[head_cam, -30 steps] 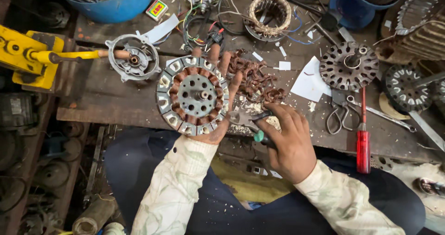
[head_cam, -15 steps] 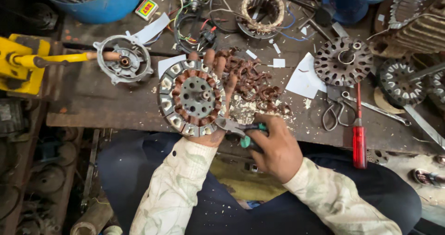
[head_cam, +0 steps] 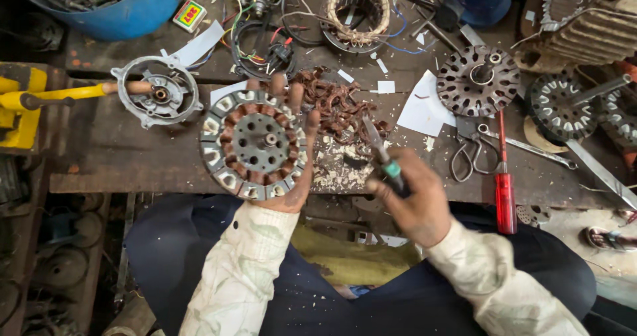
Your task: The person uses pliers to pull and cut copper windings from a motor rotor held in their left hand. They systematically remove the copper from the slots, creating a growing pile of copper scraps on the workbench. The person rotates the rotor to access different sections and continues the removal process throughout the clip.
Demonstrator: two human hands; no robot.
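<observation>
Copper windings ring the stator (head_cam: 255, 143), cradled from below by the left hand (head_cam: 286, 177) at centre frame.
Right hand (head_cam: 415, 200) grips a green-handled tool (head_cam: 383, 155), tip raised just right of the stator, apart from it. Judged mid-stripping, scrap wire (head_cam: 335, 100) piled behind on the bench (head_cam: 119, 153); next calls for seating the tip in a slot.

The left hand (head_cam: 288, 190) cradles a round stator (head_cam: 255, 143); the right hand (head_cam: 415, 200) grips a green-handled tool (head_cam: 383, 157).
</observation>
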